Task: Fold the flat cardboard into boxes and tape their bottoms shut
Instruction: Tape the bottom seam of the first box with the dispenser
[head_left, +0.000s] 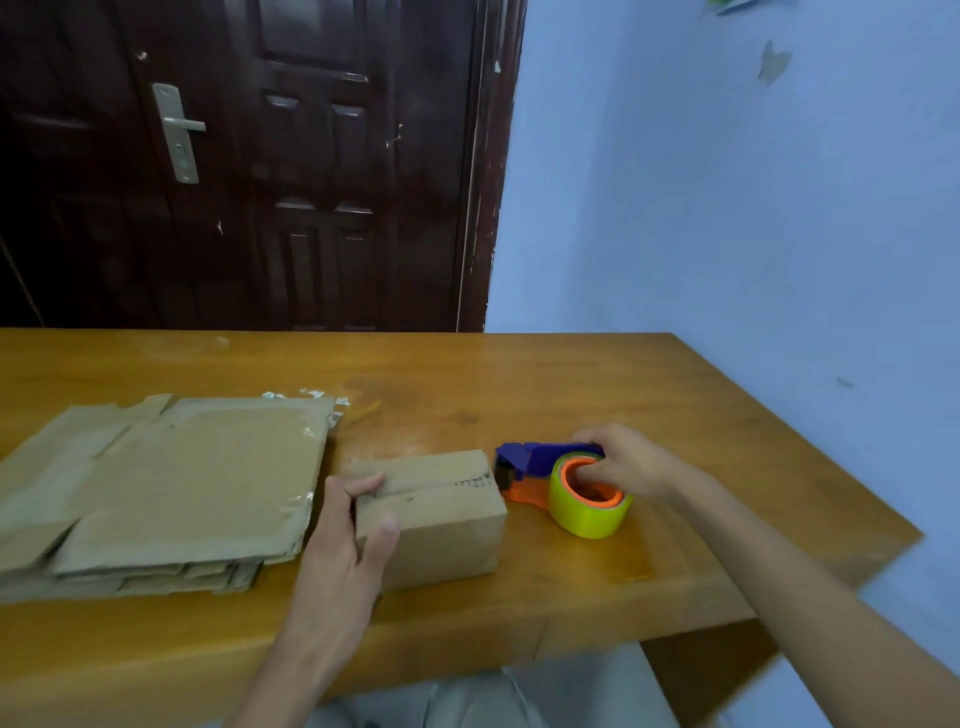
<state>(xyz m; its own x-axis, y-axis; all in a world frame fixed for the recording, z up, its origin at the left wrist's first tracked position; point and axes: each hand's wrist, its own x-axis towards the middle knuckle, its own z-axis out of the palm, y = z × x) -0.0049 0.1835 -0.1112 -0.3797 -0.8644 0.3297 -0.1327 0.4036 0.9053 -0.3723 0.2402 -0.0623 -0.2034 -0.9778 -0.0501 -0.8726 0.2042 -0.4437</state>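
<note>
A small folded cardboard box (441, 525) stands on the wooden table (571, 395), its two top flaps closed with a seam along the middle. My left hand (353, 535) grips the box's left end, fingers over the top and thumb on the near face. To the right lies a tape dispenser (561, 486) with a blue body, orange frame and a yellow-green tape roll. My right hand (623, 462) holds the dispenser, fingers curled into the roll's core. A stack of flat cardboard (171, 478) lies at the left.
The table's right edge runs diagonally near my right forearm, with a blue wall beyond. A dark wooden door stands behind the table's far edge. Bits of torn tape (317, 397) lie by the stack's far corner.
</note>
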